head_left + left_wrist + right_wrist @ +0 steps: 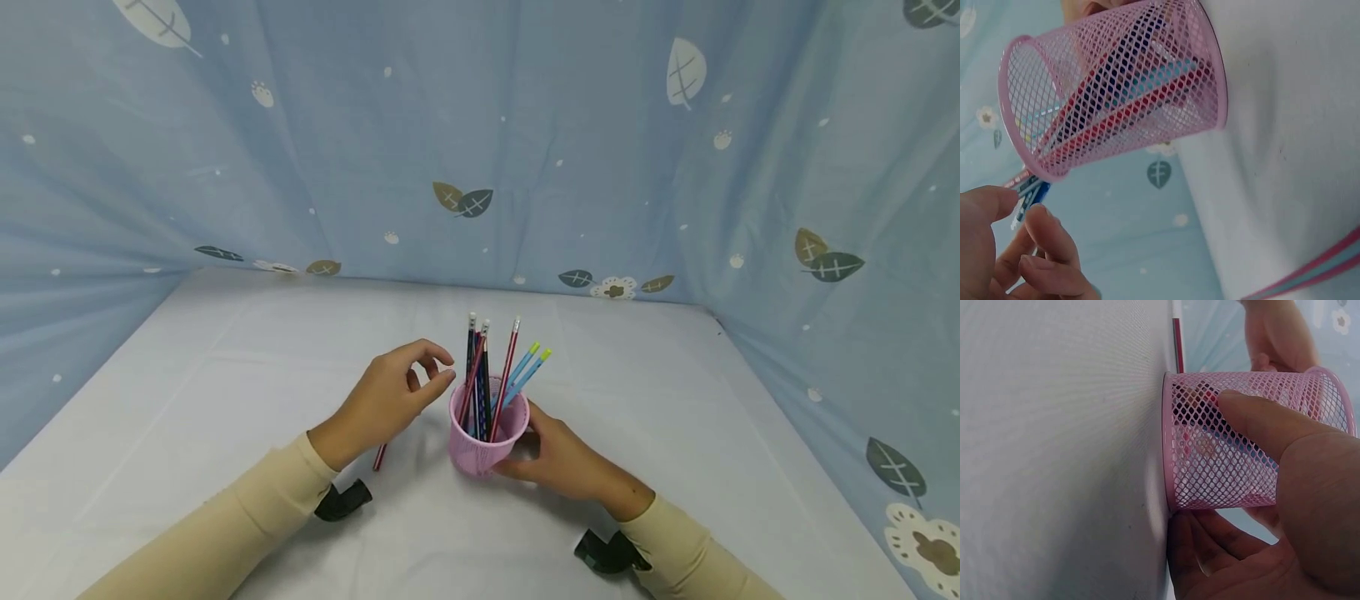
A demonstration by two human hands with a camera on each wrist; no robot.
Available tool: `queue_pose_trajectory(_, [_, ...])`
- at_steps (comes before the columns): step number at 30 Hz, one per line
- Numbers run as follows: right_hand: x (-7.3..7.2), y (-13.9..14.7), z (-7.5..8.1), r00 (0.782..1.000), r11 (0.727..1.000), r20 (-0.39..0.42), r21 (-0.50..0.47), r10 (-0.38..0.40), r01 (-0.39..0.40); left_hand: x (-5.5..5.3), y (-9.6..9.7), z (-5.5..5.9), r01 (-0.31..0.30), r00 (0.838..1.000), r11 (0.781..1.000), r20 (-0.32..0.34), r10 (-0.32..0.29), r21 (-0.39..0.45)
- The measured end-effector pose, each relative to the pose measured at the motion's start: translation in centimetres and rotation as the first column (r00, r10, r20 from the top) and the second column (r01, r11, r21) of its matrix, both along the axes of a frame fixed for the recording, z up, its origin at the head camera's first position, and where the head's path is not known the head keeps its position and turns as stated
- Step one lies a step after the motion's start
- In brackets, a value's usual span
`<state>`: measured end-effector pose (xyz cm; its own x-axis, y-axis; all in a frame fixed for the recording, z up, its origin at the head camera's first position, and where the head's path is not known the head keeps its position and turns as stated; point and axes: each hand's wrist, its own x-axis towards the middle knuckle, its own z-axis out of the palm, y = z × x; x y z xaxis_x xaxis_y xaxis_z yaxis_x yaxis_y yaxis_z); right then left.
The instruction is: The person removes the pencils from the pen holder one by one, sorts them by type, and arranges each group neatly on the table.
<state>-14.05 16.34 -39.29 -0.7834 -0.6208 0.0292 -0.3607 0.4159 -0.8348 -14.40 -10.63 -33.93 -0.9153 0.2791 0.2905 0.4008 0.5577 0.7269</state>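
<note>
A pink mesh pencil cup [480,454] stands upright on the white table, holding several pencils [508,375]: dark, red, and light blue with yellow ends. My right hand [566,462] grips the cup low on its right side. In the right wrist view the thumb [1260,419] lies along the mesh, the other fingers round the far side. My left hand [393,392] hovers just left of the rim, fingers bent and thumb apart, holding nothing. Below it a red pencil [380,457] lies on the table, mostly hidden by the hand; the left wrist view shows a striped pencil [1310,272].
White cloth covers the table [187,375]. A blue curtain [337,150] with leaf prints hangs behind and along the sides. Black wrist mounts [342,502] sit under both beige sleeves [247,508], close over the table.
</note>
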Motion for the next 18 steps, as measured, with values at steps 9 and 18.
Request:
queue_pose_trajectory(9, [0.09,0.02,-0.13,1.0,1.0,-0.011,0.0,-0.006,0.006,0.5,0.82,0.03,0.028,1.0,1.0,0.01,-0.028,-0.01])
queue_pose_trajectory(18, [0.29,-0.2,-0.24,1.0,1.0,-0.009,-0.005,0.009,-0.009,0.65,1.02,-0.19,0.035,0.999,0.999,0.023,-0.034,-0.025])
